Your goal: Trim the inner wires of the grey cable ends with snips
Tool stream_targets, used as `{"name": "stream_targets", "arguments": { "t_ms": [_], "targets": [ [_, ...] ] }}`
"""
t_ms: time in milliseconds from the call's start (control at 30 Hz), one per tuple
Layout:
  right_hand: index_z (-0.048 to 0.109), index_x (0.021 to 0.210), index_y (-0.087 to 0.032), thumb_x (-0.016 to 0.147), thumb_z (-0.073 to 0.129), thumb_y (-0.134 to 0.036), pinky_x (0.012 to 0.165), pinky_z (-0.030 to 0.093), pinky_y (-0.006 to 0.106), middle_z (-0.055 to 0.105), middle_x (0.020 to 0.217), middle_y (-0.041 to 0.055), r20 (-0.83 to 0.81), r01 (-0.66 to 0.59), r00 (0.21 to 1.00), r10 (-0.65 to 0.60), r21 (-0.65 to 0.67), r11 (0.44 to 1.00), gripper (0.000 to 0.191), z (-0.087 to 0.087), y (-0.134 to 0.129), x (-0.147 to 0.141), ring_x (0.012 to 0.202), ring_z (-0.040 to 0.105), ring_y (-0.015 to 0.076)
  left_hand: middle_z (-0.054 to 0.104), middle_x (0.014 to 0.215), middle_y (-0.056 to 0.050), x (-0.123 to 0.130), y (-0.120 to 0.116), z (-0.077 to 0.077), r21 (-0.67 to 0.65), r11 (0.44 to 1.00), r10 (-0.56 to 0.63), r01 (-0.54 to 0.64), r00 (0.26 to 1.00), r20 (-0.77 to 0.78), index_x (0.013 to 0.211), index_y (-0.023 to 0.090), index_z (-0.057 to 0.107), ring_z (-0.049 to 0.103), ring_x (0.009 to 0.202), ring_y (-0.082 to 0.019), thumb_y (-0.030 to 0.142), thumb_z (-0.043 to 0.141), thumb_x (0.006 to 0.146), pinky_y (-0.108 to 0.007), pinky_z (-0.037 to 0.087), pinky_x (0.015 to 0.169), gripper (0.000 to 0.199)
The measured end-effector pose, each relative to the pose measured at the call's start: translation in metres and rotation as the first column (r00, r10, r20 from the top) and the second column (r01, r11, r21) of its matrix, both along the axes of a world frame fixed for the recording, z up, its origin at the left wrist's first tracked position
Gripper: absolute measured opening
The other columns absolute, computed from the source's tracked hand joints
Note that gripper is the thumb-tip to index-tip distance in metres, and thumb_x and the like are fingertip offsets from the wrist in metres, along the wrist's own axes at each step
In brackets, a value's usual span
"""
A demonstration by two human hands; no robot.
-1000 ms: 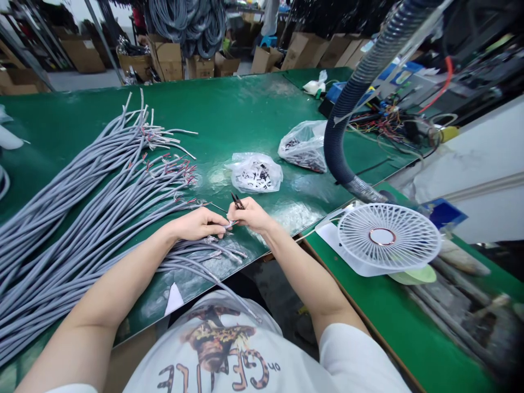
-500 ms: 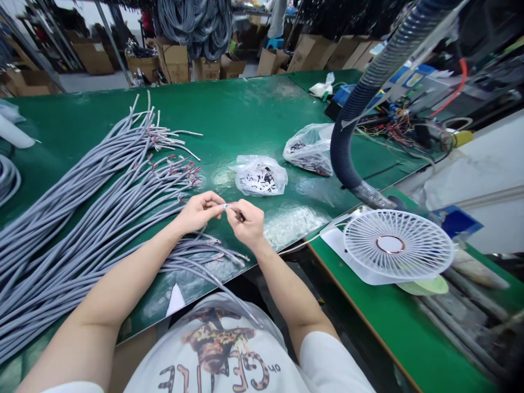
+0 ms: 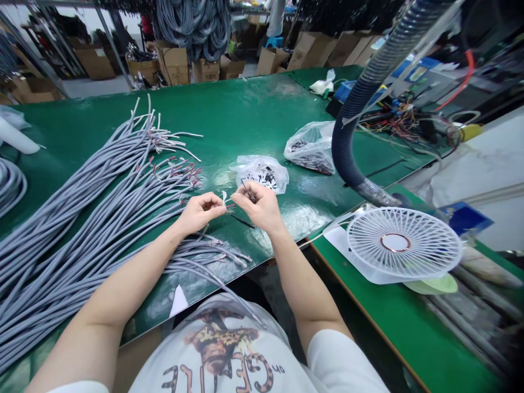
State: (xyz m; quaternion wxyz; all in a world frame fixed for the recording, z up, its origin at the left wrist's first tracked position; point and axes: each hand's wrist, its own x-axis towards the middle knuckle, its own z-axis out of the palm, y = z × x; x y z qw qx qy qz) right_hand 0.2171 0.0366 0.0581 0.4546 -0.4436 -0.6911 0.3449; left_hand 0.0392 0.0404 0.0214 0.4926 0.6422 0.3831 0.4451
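Note:
My left hand (image 3: 203, 212) is closed in a pinch around the end of a cable. Thin red and dark wire ends (image 3: 231, 208) stick out past its fingertips, and a small white strip (image 3: 224, 197) stands up there. Just to the right, my right hand (image 3: 262, 207) is curled around a small dark metal tool (image 3: 249, 193) whose kind is mostly hidden by the fingers. A gap separates the two hands. Below it a thin black item (image 3: 242, 220) lies on the green table. Bundles of grey cables (image 3: 102, 202) with stripped ends spread to the left.
Behind my hands sits a clear bag of white and black pieces (image 3: 262, 173), with another plastic bag (image 3: 311, 148) farther right. A thick dark hose (image 3: 346, 136) hangs down on the right, near a white fan (image 3: 403, 243). Cardboard boxes (image 3: 174, 63) stand beyond the green table (image 3: 245, 103).
My right hand has moved right and slightly up, away from my left hand. The wire ends and the white strip now show between them. The left hand has barely moved.

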Motion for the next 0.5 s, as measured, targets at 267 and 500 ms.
{"name": "stream_targets", "arguments": {
  "t_ms": [267,500],
  "targets": [
    [0.055,0.071,-0.018,0.083,0.051,-0.022,0.056,0.032,0.023,0.054,0.063,-0.0009,0.313,-0.116,0.949,0.037,0.238,0.964,0.013,-0.019,-0.021,0.010,0.056,0.044,0.0101,0.054,0.071,-0.002,-0.003,-0.002,0.007,0.095,0.994,-0.051,0.060,0.994,-0.093,0.071,0.014,0.065,0.048,0.064,-0.011,0.041,0.069,0.075,-0.025,0.038,0.061,0.028],
    [0.057,0.071,-0.018,0.088,0.044,-0.015,0.056,0.029,0.026,0.057,0.060,0.0014,0.485,-0.270,0.874,-0.031,0.538,0.798,0.021,-0.020,-0.040,0.005,0.054,0.046,0.0118,0.059,0.074,-0.005,-0.008,-0.020,0.031,0.157,0.984,-0.045,0.089,0.963,-0.267,0.068,0.015,0.064,0.053,0.069,-0.013,0.040,0.064,0.080,-0.026,0.042,0.065,0.028]
  ]
}}
